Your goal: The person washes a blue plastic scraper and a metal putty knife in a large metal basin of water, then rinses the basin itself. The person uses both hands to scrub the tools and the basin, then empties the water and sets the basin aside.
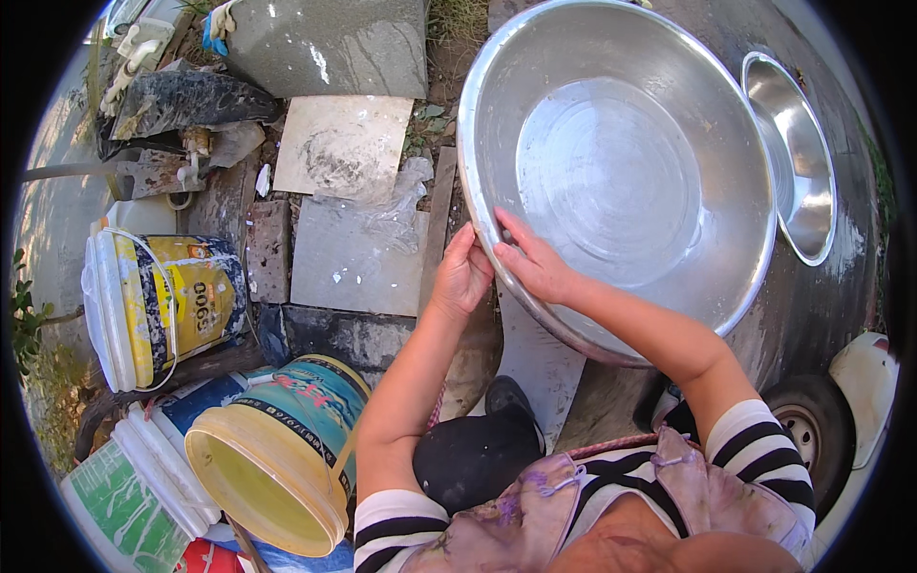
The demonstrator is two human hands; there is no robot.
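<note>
In front of me, a large round metal basin (pixel 609 165) stands a little tilted, with wet-looking streaks on its bare inside. My right hand (pixel 534 261) lies over its near left rim, fingers on the inner wall and thumb at the edge. Just outside the same rim is my left hand (pixel 466 276), its fingers curled and its fingertips at the edge. Whether anything small sits in those curled fingers is hidden. Behind the large basin, to the right, a smaller metal basin (pixel 806 161) is partly covered by it.
A yellow bucket of liquid (pixel 269 480) stands at lower left beside a green-and-white bucket (pixel 132 494). A lidded paint bucket (pixel 172 308) is farther left, below a tap (pixel 188 172). Stone slabs (pixel 358 261) cover the ground. A vehicle wheel (pixel 806 437) is at right.
</note>
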